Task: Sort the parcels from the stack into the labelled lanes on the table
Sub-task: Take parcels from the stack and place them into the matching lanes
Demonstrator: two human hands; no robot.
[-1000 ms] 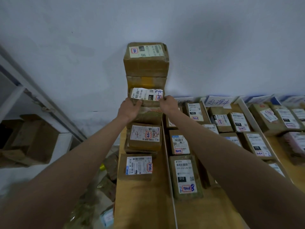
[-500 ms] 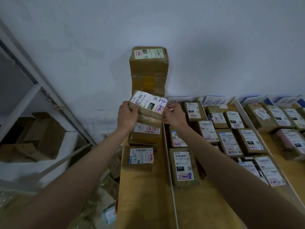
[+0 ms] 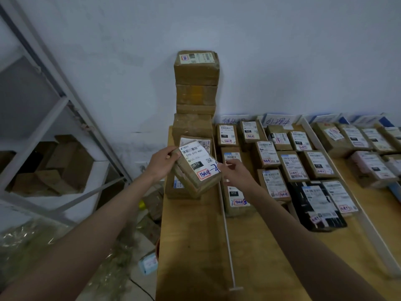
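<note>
- Held parcel (image 3: 196, 170), beside the stack (image 3: 196, 92): brown cardboard under glossy tape, white paper label.
- Table (image 3: 195, 246) under the stack: light wood, smooth, matt.
- Shelf frame (image 3: 65, 98) left of the stack: painted metal, chipped.

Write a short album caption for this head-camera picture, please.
A left hand holds a labelled parcel above a wooden table, right hand beside it, sorted parcels alongside.
</note>
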